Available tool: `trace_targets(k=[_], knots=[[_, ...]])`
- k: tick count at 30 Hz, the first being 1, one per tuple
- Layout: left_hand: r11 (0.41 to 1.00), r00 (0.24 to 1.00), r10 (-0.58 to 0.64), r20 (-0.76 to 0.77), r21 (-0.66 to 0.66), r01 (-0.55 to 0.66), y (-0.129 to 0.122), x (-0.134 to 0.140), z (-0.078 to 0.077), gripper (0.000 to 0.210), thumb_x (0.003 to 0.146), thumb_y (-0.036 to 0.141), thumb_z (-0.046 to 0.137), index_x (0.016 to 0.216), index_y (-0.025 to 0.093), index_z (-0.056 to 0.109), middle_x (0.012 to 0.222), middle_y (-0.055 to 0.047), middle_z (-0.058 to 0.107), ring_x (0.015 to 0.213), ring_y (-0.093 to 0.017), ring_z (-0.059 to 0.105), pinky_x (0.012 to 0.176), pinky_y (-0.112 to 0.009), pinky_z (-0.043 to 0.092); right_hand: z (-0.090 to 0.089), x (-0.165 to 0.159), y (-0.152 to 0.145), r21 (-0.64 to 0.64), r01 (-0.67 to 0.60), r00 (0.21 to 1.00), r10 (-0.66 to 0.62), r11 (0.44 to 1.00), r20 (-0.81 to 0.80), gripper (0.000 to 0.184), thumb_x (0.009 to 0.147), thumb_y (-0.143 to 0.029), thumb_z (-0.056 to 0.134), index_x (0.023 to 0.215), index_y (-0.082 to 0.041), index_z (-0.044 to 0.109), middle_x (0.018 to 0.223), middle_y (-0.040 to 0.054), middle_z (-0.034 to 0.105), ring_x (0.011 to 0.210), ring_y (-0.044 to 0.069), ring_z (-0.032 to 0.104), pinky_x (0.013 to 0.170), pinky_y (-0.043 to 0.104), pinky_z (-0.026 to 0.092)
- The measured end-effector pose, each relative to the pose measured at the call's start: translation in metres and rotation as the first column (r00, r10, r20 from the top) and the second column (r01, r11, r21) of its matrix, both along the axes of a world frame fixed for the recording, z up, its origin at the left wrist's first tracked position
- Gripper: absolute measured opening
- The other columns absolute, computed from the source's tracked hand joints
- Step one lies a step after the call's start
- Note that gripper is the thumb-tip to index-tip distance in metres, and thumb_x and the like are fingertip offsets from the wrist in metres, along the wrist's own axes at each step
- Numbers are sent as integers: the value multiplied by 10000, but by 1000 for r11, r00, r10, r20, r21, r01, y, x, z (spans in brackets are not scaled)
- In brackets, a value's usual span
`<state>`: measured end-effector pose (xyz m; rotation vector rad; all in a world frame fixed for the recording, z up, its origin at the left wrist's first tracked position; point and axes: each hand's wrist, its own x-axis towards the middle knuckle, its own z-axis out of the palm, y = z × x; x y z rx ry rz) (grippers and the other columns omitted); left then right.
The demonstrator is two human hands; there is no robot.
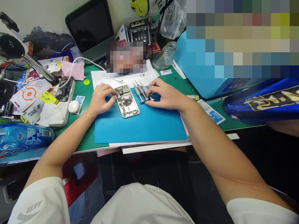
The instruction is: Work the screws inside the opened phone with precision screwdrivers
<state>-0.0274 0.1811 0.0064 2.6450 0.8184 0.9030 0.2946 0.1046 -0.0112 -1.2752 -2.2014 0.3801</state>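
An opened smartphone [127,102] lies flat on the blue mat [140,126], its inner boards and a round coil showing. My left hand [102,98] is at the phone's left edge, fingertips against or very near its upper corner, thumb apart from the fingers. To the phone's right, several slim grey screwdrivers [139,92] lie side by side, tips pointing away from me. My right hand [162,95] reaches over their handle ends, with thumb and fingers curled about one of them. Part of that handle is hidden by the fingers.
Behind the mat lie white paper [99,77] and a glass jar [164,56]. A tablet-like screen [90,29] stands at the back. On the left are a lamp post [42,68], a white earbud case [74,106], boxes and a blue packet [25,138]. A blue bag [261,99] is at right.
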Motion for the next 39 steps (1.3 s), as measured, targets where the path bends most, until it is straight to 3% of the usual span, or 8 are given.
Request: trace_targets(k=[12,16,21,25,29,32,36,39], knots=[[988,998,-38,42,153,31,-5,-1,-1,173,907,263,561,931,232,729,915,-65,736,883,-265,591,815,-446,401,-3,-4,5,-47,34,963,-46,998,-267,403,836,-667,739,800,-266,755,1147,102,675,1050,305,669,863,485,599],[974,999,-36,9,226,33,-9,2,1,178,930,311,577,954,227,732,926,-83,745,861,-268,590,796,-450,395,3,-10,10,-60,143,794,-150,988,-589,461,809,-693,738,722,-249,650,1093,100,710,1044,318,677,894,525,590],[940,996,-79,44,335,59,-40,19,14,244,985,387,578,1093,222,723,989,-102,751,871,-269,619,782,-438,409,34,-20,-14,-166,79,522,-182,983,-833,415,811,-564,779,693,-243,544,1044,86,721,892,255,652,653,385,531],[964,983,-165,75,224,144,-87,36,25,411,1070,483,490,1283,167,643,1136,-147,734,961,-261,652,826,-413,462,67,-41,-58,-176,-49,480,-131,983,-867,388,824,-562,807,679,-252,626,796,60,660,752,223,603,610,362,509],[951,950,-307,63,63,303,-124,40,24,382,1139,319,327,1009,173,655,811,-37,703,716,-165,604,693,-321,440,88,-66,-85,-141,-261,478,1,955,-879,398,926,-477,698,638,-223,594,647,27,580,630,171,549,550,306,472],[919,919,-384,90,-57,389,-137,38,18,405,1142,340,332,940,179,643,780,-27,693,664,-143,581,682,-294,455,88,-78,-94,-129,-307,423,14,943,-906,416,948,-446,684,631,-216,545,565,-5,520,572,146,513,519,274,452],[902,905,-384,183,-132,410,-140,36,12,387,1135,337,371,914,176,645,760,-25,702,657,-132,596,679,-268,476,66,-87,-102,-156,-198,376,-72,968,-924,370,974,-513,658,738,-230,625,669,21,667,620,165,604,532,278,523],[918,933,-295,205,-210,336,-137,36,11,388,1129,361,397,908,175,656,747,-28,696,679,-135,623,705,-260,498,42,-94,-108,-95,58,352,-109,994,-930,356,927,-570,717,1151,-295,701,997,61,795,743,211,728,642,350,638]])
